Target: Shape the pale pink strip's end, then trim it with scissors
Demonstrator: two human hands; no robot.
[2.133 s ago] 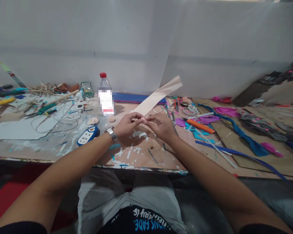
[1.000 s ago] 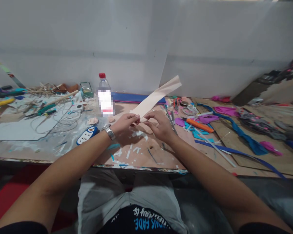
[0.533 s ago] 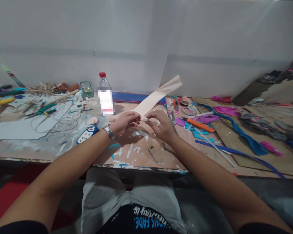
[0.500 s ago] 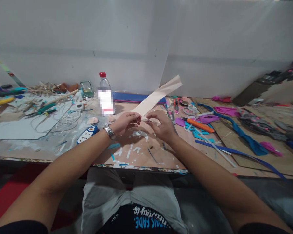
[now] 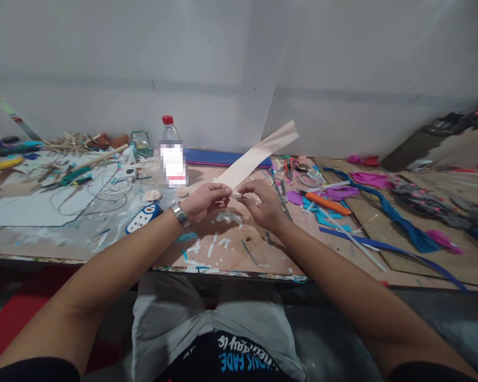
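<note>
A long cream strip of paper (image 5: 258, 154) slants up and to the right from between my hands, its far end raised near the wall. My right hand (image 5: 265, 204) pinches the gathered near end between thumb and fingertips. Close against it, my left hand (image 5: 207, 201), with a metal watch (image 5: 179, 214) at the wrist, has thumb and forefinger closed on the same bunched end. Fingers partly cover that end, so its exact folds are hidden. White paper scraps (image 5: 211, 249) lie on the table below.
Left of my hands stand a red-capped bottle (image 5: 169, 159) and a blue-and-white power strip (image 5: 144, 217). A blue flat pack (image 5: 219, 157) lies behind. To the right are an orange cutter (image 5: 329, 203), blue ribbon (image 5: 394, 249) and purple scraps. A white board (image 5: 35, 212) holds pliers and cables.
Almost nothing differs. Both hands keep their pinch at the paper's near end, with only slight finger movement, and the whole view has shifted a little.
</note>
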